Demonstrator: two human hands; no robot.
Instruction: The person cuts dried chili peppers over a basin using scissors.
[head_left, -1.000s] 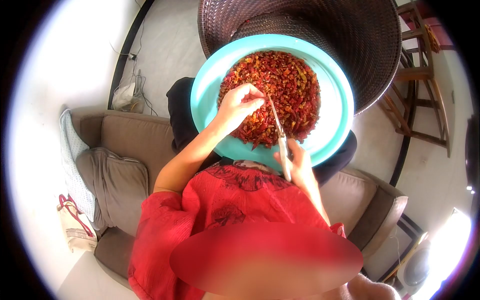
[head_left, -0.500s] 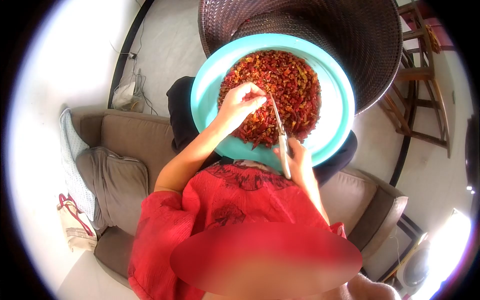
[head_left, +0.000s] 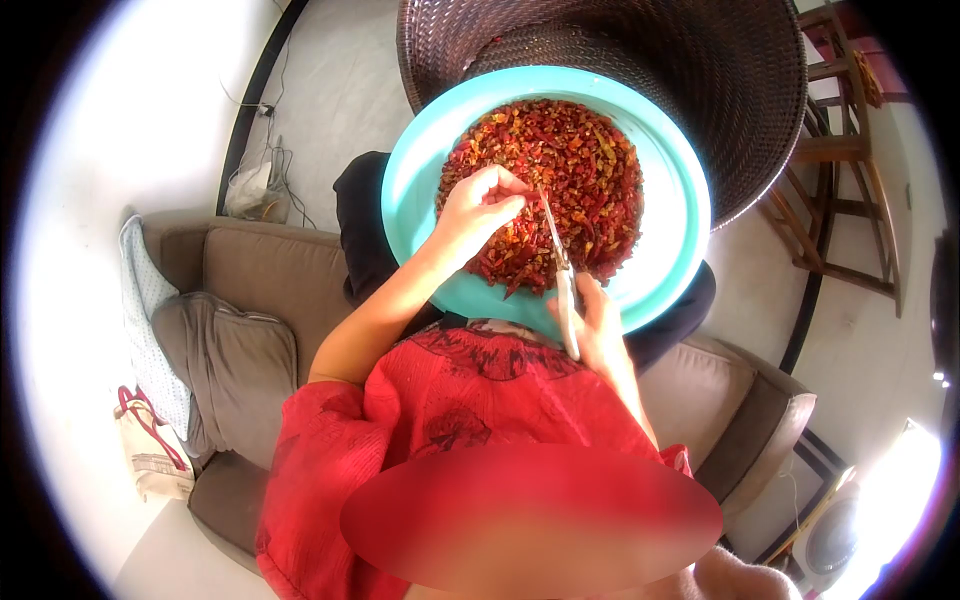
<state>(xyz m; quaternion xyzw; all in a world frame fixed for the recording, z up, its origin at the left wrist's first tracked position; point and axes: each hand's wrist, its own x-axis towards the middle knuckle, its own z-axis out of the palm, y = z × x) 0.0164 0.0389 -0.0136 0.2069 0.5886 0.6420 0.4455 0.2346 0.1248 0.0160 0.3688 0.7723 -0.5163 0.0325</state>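
A wide turquoise basin [head_left: 405, 190] rests on my lap, holding a heap of cut red and orange dried chilies [head_left: 590, 180]. Over the heap, my left hand [head_left: 482, 208] pinches a small red chili piece [head_left: 533, 195] between thumb and fingers. My right hand [head_left: 598, 318] is closed round the pale handles of a pair of scissors [head_left: 567, 310] at the basin's near rim. The scissor blades point up and to the left, with their tips at the chili piece beside my left fingertips.
Beyond the basin stands a dark woven wicker chair [head_left: 740, 110]. Wooden chairs [head_left: 850, 150] are at the right. A brown sofa [head_left: 270, 270] lies behind me, with a cloth bag [head_left: 155, 450] at its left. Cables [head_left: 285, 170] run along the floor at the left.
The scissors have shifted very slightly, and a bit more red chili shows between my left fingertips and the blade tips. Both hands are otherwise in nearly the same place.
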